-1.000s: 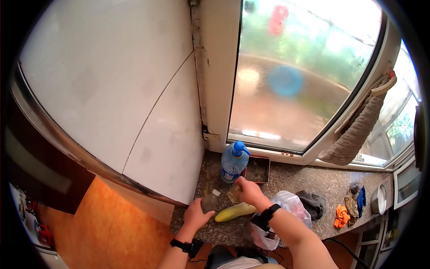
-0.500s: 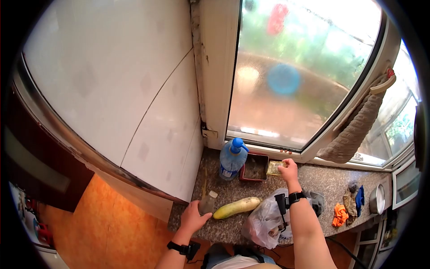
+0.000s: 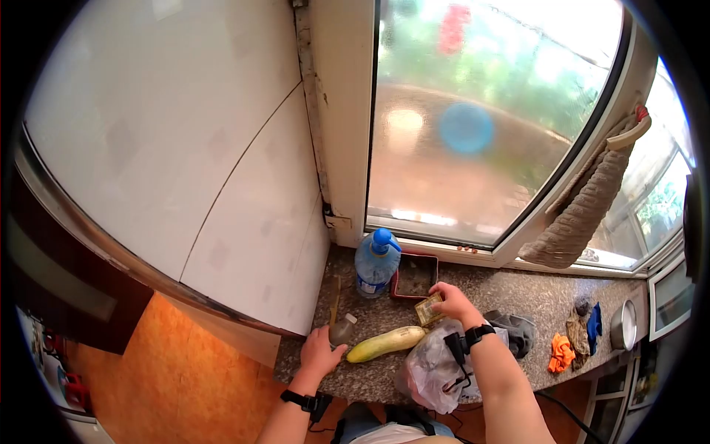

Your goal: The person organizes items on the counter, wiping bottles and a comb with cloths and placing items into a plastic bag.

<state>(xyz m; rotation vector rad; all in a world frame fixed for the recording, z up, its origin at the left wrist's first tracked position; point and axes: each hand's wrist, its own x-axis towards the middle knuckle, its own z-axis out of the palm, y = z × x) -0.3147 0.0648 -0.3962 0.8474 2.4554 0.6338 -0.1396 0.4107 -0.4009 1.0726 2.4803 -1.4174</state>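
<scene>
Right hand (image 3: 454, 304) and flat pack (image 3: 427, 311) moved from the worktop's (image 3: 558, 296) far edge toward its front edge. Grip?

— Right pinches flat pack; left hand (image 3: 319, 355) at bottle (image 3: 341, 331), can't tell if gripping. Carry pack clear of bag (image 3: 433, 374).

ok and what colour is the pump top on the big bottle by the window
Blue, clearest in the head view.

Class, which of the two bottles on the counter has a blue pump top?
The large translucent blue plastic bottle; the small clear bottle by the left hand has a white cap.
</scene>
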